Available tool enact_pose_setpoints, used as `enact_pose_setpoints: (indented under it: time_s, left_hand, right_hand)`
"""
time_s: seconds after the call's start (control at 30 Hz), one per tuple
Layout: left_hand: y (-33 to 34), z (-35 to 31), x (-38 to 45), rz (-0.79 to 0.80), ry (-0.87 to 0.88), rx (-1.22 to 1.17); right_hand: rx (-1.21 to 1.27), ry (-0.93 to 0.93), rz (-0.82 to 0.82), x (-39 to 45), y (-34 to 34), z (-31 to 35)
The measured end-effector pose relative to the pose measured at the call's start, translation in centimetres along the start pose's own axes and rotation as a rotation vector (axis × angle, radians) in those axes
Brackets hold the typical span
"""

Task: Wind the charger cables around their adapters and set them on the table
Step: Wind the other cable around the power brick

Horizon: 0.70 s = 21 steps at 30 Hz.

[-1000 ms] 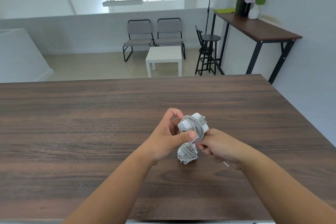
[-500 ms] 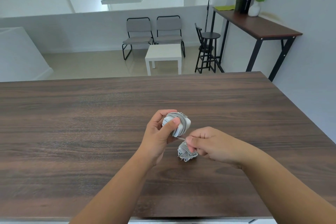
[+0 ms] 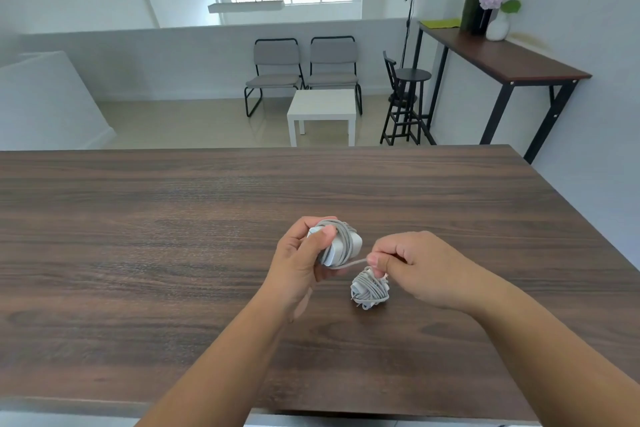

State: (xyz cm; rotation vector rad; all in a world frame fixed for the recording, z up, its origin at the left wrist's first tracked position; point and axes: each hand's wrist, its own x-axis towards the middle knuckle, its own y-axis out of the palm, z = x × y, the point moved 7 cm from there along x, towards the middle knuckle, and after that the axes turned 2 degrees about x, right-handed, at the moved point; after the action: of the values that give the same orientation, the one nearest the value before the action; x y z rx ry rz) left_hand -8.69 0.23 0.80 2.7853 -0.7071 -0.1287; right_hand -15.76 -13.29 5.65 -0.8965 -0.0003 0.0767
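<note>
Adapter gripped in left hand; right hand pinches cable.

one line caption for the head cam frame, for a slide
Left hand grips a cable-wrapped adapter while the right hand pinches its loose cable end; a second wound charger sits on the table.

Matt dark wood-grain table; smooth white plastic adapter.
</note>
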Motion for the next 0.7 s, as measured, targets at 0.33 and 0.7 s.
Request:
enact_pose_setpoints:
  time_s: [0.33,0.7]
  left_hand:
    - [-0.3,-0.7,-0.7,0.061,0.012,0.127]
    - [-0.6,-0.8,-0.7,0.116,-0.002,0.194]
  right_hand:
    - [-0.066,-0.129,-0.056,-0.2,-1.3,2.1]
    - [-0.054,-0.283,-0.110,-0.2,-1.1,2.2]
